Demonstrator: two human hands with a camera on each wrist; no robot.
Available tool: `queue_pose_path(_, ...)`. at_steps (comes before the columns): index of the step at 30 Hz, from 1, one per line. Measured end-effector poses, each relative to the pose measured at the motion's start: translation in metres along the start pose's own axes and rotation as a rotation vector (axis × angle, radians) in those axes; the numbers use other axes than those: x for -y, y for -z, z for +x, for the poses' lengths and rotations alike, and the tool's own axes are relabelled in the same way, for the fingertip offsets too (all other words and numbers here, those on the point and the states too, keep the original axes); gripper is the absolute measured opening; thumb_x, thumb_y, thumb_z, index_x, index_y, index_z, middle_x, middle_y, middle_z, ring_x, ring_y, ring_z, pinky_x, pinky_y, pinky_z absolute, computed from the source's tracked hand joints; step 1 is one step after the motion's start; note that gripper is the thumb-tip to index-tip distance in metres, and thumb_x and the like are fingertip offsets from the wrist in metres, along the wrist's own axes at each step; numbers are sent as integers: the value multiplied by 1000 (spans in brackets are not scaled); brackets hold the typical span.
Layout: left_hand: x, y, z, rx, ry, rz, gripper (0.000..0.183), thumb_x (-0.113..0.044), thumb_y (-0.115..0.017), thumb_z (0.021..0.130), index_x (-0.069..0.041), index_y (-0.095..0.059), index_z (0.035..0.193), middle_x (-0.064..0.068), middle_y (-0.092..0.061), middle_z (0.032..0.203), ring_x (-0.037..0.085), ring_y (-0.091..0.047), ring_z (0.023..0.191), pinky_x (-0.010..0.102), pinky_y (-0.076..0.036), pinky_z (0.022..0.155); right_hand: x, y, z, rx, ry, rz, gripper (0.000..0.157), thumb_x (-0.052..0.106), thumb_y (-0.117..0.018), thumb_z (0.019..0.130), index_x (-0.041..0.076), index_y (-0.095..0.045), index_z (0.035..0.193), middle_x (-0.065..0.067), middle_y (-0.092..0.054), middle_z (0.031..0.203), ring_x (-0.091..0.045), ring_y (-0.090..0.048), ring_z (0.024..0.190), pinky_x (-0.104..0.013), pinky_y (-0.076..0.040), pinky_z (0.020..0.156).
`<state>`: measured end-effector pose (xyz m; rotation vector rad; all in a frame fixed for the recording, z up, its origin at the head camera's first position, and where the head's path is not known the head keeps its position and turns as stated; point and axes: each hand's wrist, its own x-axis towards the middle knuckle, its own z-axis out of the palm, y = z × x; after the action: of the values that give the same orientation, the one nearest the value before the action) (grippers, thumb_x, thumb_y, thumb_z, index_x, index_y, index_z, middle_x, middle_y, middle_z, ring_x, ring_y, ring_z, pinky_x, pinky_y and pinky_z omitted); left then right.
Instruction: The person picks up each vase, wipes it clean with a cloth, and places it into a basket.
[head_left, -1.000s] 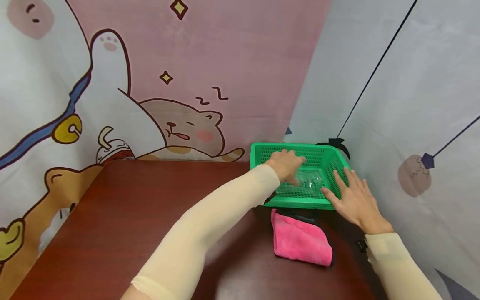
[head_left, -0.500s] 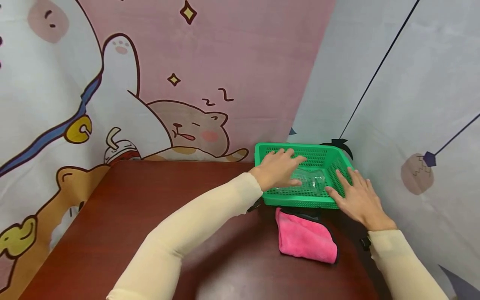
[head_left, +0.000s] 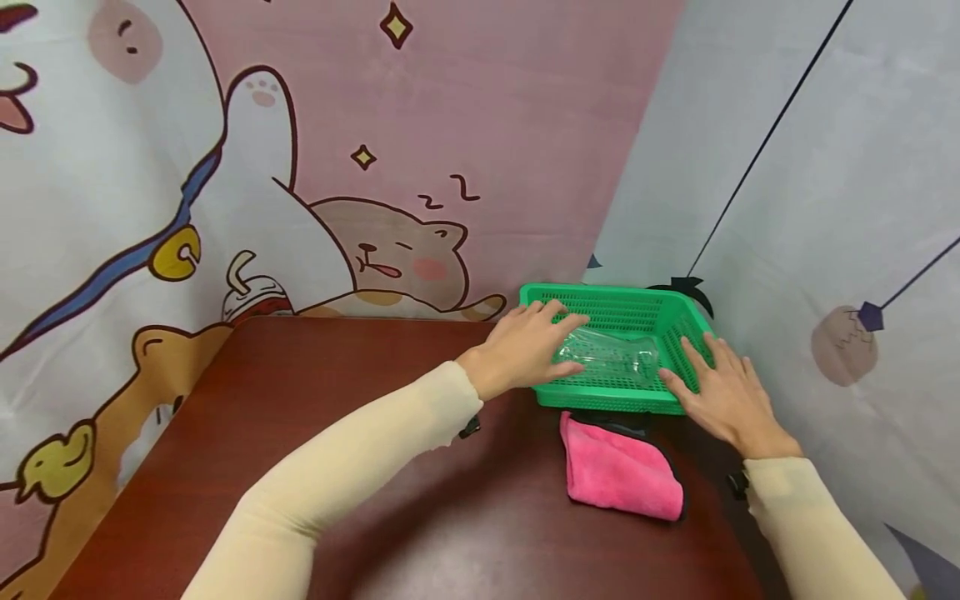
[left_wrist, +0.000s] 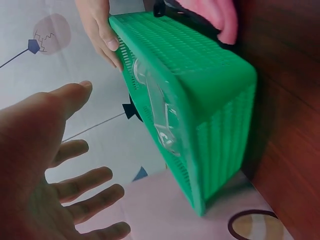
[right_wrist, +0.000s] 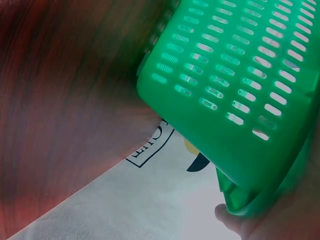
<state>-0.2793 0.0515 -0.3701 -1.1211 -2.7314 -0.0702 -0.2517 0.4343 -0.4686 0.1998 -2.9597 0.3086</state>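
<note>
A green plastic basket [head_left: 615, 402] with slotted walls stands at the table's back right. Clear glassware [head_left: 609, 357] lies on its side inside; its exact shape is hard to make out. My left hand [head_left: 521, 348] hovers at the basket's left end, fingers spread, holding nothing. In the left wrist view, a gap separates that hand [left_wrist: 30, 155] from the basket's rim. My right hand [head_left: 727, 404] rests at the right rim with fairly straight fingers, and the left wrist view shows the hand [left_wrist: 97, 30] touching that end.
A folded pink cloth [head_left: 622, 475] with a dark edge lies in front of the basket. The dark red-brown table [head_left: 337, 408] meets a cartoon-printed backdrop [head_left: 510, 125] behind and on the right. A black strap or band shows at each wrist.
My left hand has drawn left and out from over the basket, uncovering more of the glassware. My right hand stays at the rim. The head view has shifted slightly.
</note>
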Motion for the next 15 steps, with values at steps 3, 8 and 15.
queue_pose_path(3,7,-1,-9,-28,2,-28,77,-67,-70,112,-30,-51,177,6,-61,171,26,-68,142,44,-62,119,-3,0,-2,-16,0,-7,90,68,-50,118,4,-36,181,-43,-27,183,-69,-23,169,-92,-18,131)
queue_pose_path(8,20,-5,-25,-76,32,-70,77,-65,-74,110,-28,-55,175,6,-63,167,28,-71,135,48,-62,119,-5,-1,-3,-31,6,-15,90,67,-49,118,5,-35,182,-43,-27,183,-69,-24,169,-92,-19,131)
queue_pose_path(15,40,-12,-51,-124,73,-110,75,-60,-78,110,-24,-58,172,10,-67,161,33,-70,143,53,-61,122,-4,-3,-4,-24,-1,-21,90,68,-48,118,5,-35,182,-42,-26,184,-67,-23,171,-92,-18,131)
